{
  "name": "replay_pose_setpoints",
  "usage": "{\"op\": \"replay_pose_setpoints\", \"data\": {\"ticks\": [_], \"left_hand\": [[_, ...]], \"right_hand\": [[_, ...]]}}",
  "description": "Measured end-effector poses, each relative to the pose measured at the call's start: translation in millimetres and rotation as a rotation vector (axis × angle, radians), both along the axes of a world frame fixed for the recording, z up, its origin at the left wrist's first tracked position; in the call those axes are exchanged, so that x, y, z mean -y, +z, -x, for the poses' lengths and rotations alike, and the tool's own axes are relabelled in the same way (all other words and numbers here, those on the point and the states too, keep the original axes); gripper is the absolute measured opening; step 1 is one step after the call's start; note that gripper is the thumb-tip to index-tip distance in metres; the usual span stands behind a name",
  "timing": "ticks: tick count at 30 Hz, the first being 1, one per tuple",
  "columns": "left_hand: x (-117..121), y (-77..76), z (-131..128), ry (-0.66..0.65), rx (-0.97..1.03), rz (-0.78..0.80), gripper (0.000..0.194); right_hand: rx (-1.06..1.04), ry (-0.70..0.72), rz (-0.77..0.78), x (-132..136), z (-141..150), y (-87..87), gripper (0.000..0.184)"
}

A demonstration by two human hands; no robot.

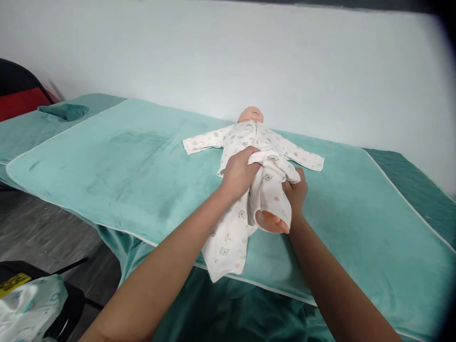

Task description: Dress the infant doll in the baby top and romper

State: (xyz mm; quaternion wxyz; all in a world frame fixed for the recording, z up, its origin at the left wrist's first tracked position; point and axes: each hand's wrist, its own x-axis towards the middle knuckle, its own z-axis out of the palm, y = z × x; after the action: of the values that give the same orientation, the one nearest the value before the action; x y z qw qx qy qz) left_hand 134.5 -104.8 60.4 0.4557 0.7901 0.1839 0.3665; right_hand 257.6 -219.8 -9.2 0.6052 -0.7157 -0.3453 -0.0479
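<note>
A baby doll lies on its back, dressed in a white patterned top with both sleeves spread wide. Matching baby trousers cover one of its legs, and the toes show at the cuff. The other trouser leg hangs flat toward the front edge. My left hand is closed on the waistband of the trousers. On the other side of the raised leg, my right hand is closed around the trouser fabric; the cloth hides part of its fingers.
A light green padded mat covers the table over a darker green cloth. A white wall stands behind. At lower left, a black chair holds patterned white cloth. A red and black chair is at far left.
</note>
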Motion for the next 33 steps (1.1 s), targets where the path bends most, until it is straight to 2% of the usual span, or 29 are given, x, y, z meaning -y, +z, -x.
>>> {"op": "replay_pose_setpoints", "data": {"ticks": [2, 3, 5, 7, 10, 12, 15, 19, 23, 27, 30, 33], "left_hand": [[-3, -2.1, 5, -0.039, -0.005, 0.049, 0.019], [-5, -2.8, 9, -0.075, -0.012, 0.094, 0.019], [-10, -3.7, 18, -0.183, -0.022, 0.221, 0.019], [-15, -4.6, 26, -0.288, -0.009, 0.363, 0.019], [-21, -8.4, 29, -0.324, 0.047, 0.498, 0.019], [-23, -13.3, 28, -0.276, 0.085, 0.538, 0.019], [-26, -22.4, 27, -0.221, 0.137, 0.582, 0.019], [-27, -29.7, 30, -0.285, 0.173, 0.635, 0.019], [-25, -26.5, 32, -0.357, 0.169, 0.633, 0.026], [-25, -22.7, 32, -0.396, 0.068, 0.591, 0.034], [-24, -21.7, 31, -0.384, 0.065, 0.562, 0.031], [-20, -17.0, 26, -0.281, 0.156, 0.547, 0.025]], "right_hand": [[-0.005, -0.033, -0.067, 3, 6, 3.0, 0.006], [-0.002, 0.0, -0.087, 5, 8, 7.1, 0.01], [-0.001, 0.158, -0.072, 10, 10, 21.8, 0.022], [-0.041, 0.391, 0.044, 10, 8, 44.4, 0.033], [-0.14, 0.794, 0.399, -3, 2, 79.8, 0.036], [-0.166, 0.892, 0.507, -18, 1, 92.4, 0.027], [-0.208, 0.837, 0.469, -36, 5, 88.0, 0.022], [-0.347, 0.822, 0.31, -40, 10, 67.0, 0.02], [-0.515, 0.861, 0.124, -37, 5, 56.7, 0.023], [-0.582, 0.793, -0.006, -38, -3, 47.1, 0.027], [-0.572, 0.752, -0.028, -36, -5, 42.8, 0.023], [-0.469, 0.879, 0.129, -31, -5, 48.2, 0.022]]}}
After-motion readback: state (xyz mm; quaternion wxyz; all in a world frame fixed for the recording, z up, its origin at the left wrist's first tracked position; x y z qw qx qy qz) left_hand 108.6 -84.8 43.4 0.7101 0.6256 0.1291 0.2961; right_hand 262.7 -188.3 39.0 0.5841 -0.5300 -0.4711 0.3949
